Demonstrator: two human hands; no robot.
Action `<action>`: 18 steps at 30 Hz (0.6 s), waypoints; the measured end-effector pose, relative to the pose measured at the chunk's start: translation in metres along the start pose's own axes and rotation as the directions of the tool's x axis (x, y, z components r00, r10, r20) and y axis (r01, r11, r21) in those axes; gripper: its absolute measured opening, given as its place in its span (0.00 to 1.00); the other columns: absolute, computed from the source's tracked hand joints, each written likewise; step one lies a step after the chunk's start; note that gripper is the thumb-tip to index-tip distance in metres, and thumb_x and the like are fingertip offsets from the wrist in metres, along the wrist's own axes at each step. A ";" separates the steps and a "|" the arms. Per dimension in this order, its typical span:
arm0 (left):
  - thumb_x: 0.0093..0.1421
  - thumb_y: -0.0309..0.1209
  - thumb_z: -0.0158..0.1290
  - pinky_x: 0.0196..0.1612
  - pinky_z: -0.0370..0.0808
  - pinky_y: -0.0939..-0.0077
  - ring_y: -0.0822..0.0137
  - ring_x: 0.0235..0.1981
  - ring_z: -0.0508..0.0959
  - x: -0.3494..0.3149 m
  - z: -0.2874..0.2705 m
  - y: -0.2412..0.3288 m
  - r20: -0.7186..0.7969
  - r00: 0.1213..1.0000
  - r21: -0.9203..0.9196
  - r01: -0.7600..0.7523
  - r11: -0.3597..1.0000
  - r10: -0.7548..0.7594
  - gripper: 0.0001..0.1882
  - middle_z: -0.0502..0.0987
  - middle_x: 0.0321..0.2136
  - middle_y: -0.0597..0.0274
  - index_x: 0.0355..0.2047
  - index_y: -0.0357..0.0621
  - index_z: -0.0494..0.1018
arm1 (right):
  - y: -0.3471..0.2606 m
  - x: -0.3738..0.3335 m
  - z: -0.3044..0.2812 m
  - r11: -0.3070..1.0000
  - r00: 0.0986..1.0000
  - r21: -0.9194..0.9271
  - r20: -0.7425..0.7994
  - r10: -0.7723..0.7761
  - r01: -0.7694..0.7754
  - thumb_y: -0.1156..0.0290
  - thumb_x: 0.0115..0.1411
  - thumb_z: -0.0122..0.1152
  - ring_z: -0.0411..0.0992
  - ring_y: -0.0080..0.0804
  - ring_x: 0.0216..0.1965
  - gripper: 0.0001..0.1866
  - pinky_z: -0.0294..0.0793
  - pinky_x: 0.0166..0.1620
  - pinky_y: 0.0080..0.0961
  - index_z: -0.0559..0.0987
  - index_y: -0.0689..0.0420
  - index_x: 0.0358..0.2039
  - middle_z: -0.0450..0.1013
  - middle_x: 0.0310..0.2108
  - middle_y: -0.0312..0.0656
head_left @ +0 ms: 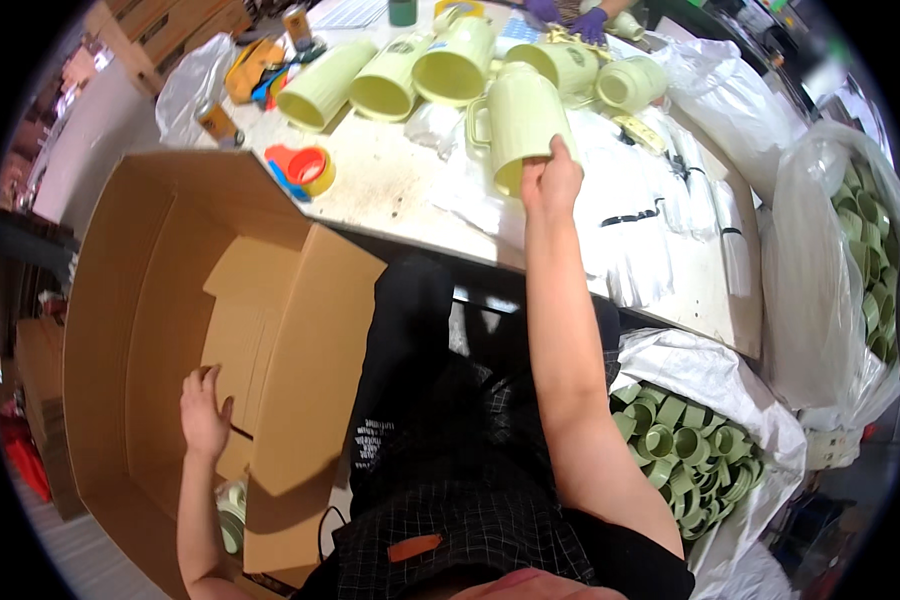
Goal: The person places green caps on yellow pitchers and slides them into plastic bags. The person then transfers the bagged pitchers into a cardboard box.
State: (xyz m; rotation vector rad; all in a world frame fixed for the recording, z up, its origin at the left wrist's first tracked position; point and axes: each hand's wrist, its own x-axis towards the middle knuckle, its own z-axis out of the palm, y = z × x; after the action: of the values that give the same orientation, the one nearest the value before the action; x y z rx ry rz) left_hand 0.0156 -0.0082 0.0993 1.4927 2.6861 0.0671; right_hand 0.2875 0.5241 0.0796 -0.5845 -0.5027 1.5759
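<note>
My right hand (553, 180) reaches over the table and grips a pale green jug (522, 118) by its open rim. The jug has a side handle, and its open end is toward me. Inside a tall open cardboard box (120, 330) is my left hand (204, 415), fingers and thumb apart with nothing in them. Beneath that forearm, pale green pieces (232, 520) show low in the box, partly hidden. Several similar green jug bodies (385, 85) lie on their sides along the far part of the table.
Plastic sleeves (635, 250) cover the right of the white table (380, 185). A tape roll (315, 170) lies near the box. Sacks of small green parts (685, 450) stand at the right. Across the table are another person's purple-gloved hands (588, 25).
</note>
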 end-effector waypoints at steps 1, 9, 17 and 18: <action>0.53 0.20 0.60 0.56 0.69 0.57 0.48 0.53 0.71 0.018 -0.014 0.035 -0.119 0.989 -0.106 -0.103 0.989 0.090 0.28 0.71 0.50 0.50 0.55 0.41 0.69 | -0.005 -0.023 0.003 0.997 0.993 0.076 0.115 -0.018 0.009 0.68 0.72 0.47 0.68 0.43 0.60 0.24 0.66 0.64 0.44 0.61 0.65 0.64 0.65 0.62 0.50; 0.70 0.44 0.47 0.65 0.64 0.63 0.60 0.62 0.68 0.119 0.100 0.283 0.007 0.898 -1.000 0.006 0.002 0.440 0.30 0.67 0.62 0.52 0.65 0.36 0.62 | 0.005 -0.156 -0.161 0.955 0.993 -0.289 0.073 0.096 -0.071 0.61 0.70 0.50 0.71 0.26 0.46 0.16 0.72 0.51 0.28 0.75 0.57 0.51 0.75 0.43 0.38; 0.64 0.38 0.59 0.50 0.72 0.76 0.72 0.46 0.77 0.078 0.073 0.318 0.356 0.697 -0.927 0.348 0.140 0.622 0.22 0.79 0.48 0.60 0.52 0.35 0.72 | -0.156 -0.255 -0.268 0.416 0.773 -0.900 -0.170 -0.611 0.130 0.70 0.59 0.64 0.70 0.34 0.51 0.19 0.80 0.40 0.30 0.73 0.59 0.50 0.68 0.52 0.47; 0.65 0.36 0.59 0.52 0.71 0.76 0.73 0.45 0.77 0.066 0.058 0.320 0.341 0.734 -0.933 0.343 0.114 0.587 0.21 0.79 0.46 0.62 0.52 0.35 0.72 | -0.167 -0.263 -0.301 0.082 0.729 -0.994 -0.107 -0.676 -0.070 0.69 0.57 0.66 0.68 0.36 0.53 0.21 0.79 0.43 0.33 0.73 0.58 0.51 0.67 0.53 0.48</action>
State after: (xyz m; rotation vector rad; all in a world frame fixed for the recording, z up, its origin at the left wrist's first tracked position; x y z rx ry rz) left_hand 0.2567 0.2171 0.0621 0.8764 1.1440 0.9599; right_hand 0.6210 0.2698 -0.0284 -1.7843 -1.1219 0.2618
